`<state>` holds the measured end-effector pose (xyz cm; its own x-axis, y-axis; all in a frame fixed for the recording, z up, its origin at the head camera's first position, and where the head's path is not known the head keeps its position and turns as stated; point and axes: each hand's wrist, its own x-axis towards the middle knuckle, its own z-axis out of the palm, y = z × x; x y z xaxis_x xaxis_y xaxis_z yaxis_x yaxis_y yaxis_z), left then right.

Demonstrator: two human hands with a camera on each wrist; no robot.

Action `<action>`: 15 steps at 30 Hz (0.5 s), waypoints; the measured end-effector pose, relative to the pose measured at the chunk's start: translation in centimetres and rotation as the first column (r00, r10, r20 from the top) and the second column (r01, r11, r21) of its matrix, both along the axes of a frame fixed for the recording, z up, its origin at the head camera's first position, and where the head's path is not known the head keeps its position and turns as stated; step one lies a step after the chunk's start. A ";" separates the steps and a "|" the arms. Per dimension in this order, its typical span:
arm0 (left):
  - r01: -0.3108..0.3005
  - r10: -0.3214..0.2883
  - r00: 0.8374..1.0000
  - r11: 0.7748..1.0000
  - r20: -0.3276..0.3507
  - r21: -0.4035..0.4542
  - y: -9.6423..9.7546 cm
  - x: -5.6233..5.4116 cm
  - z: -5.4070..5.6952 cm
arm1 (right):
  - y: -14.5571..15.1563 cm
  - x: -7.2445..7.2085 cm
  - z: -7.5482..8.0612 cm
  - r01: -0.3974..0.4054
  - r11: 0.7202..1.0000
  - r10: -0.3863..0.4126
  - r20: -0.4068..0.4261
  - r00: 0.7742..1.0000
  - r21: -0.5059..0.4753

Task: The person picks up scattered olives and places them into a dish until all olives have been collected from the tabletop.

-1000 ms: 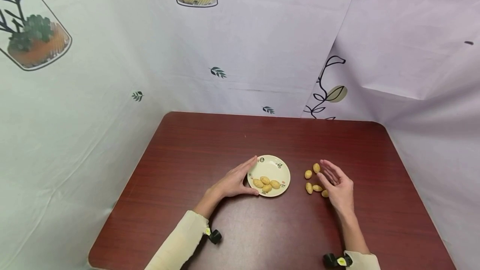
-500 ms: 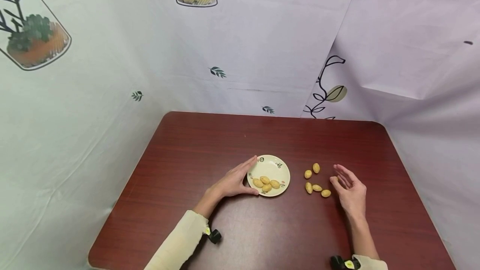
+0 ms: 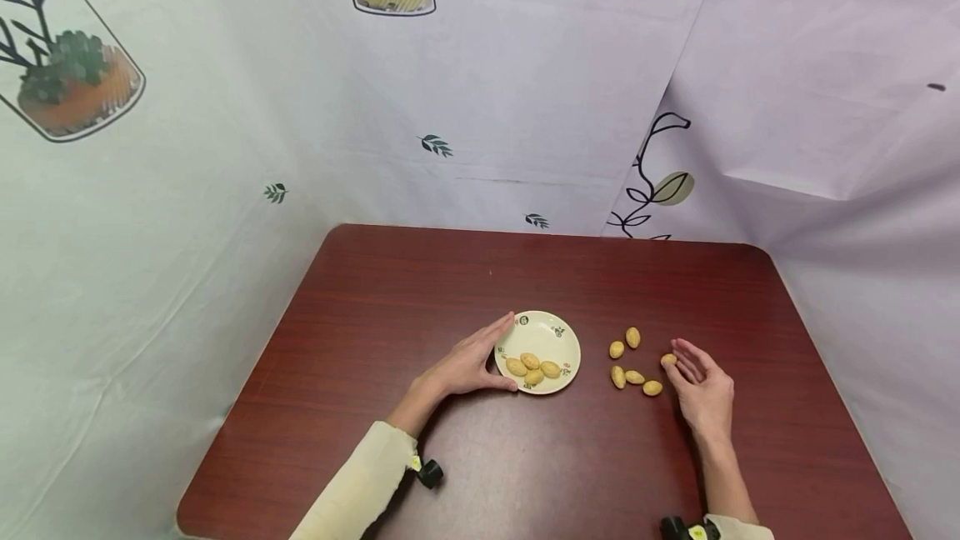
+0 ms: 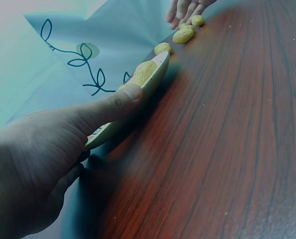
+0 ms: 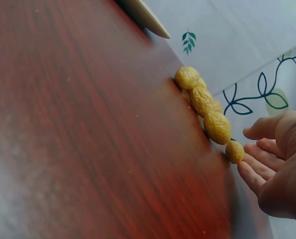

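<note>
Apparently light and firm, the potato (image 3: 668, 359) nearest the table's (image 3: 772, 415) right edge suits pinching mid-body, the right hand (image 3: 703, 397) spread beside it, the left hand (image 3: 471, 367) gripping the plate (image 3: 536, 335).

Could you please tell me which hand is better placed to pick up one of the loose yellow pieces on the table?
Probably the right hand: it is right beside the loose yellow pieces, while the left hand is farther away, holding the plate by its rim.

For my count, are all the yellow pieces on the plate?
No: several yellow pieces lie on the table between plate and right hand.
</note>
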<state>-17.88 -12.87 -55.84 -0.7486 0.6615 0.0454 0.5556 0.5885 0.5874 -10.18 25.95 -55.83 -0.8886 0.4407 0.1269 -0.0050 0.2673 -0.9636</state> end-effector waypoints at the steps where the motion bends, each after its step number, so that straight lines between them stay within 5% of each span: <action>1: 0.000 0.000 1.000 1.000 0.001 -0.001 0.0 0.0 0.0 | 0.0 0.0 -0.1 -0.001 1.000 0.001 0.012 1.000 0.009; 15: 0.004 -0.004 1.000 1.000 0.003 0.011 0.0 0.0 0.1 | 0.0 0.3 -0.6 -0.014 0.995 0.008 0.062 0.998 0.101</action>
<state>-17.88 -12.88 -55.69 -0.7457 0.6643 0.0508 0.5567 0.5794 0.5952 -9.92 25.99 -56.39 -0.9008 0.4185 0.1156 0.0497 0.3638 -0.9302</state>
